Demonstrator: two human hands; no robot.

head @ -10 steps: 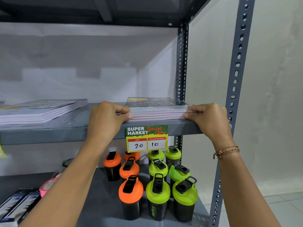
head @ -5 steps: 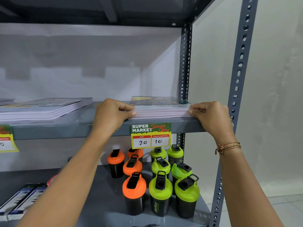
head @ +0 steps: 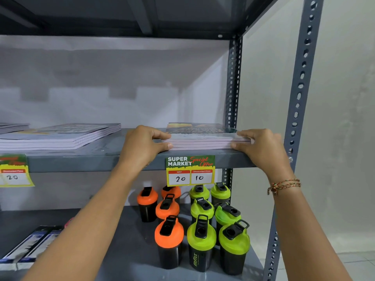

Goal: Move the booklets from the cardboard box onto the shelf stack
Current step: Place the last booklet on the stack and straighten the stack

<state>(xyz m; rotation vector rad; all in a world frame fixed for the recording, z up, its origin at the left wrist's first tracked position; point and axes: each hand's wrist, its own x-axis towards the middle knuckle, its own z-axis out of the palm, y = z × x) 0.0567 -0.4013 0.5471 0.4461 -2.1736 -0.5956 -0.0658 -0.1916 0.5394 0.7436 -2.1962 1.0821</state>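
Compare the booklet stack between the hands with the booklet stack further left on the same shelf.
The right-hand stack of pink-edged booklets sits squared, held by the left hand and right hand at either end; the left stack of pink-edged booklets lies untouched. The right stack sits at the grey metal shelf front edge, directly above the price tag; the left stack is angled. Both lie flat.

Shaker bottles (head: 199,230) — price tag (head: 190,170)

Grey metal shelf (head: 105,159) with perforated uprights (head: 300,82). On its upper board lie two stacks of booklets: one at the right front edge (head: 203,138), one further left (head: 60,136). The lower board (head: 121,250) carries orange-lidded (head: 169,240) and green-lidded bottles (head: 200,242), standing upright in rows, and flat boxes (head: 30,246) at left.
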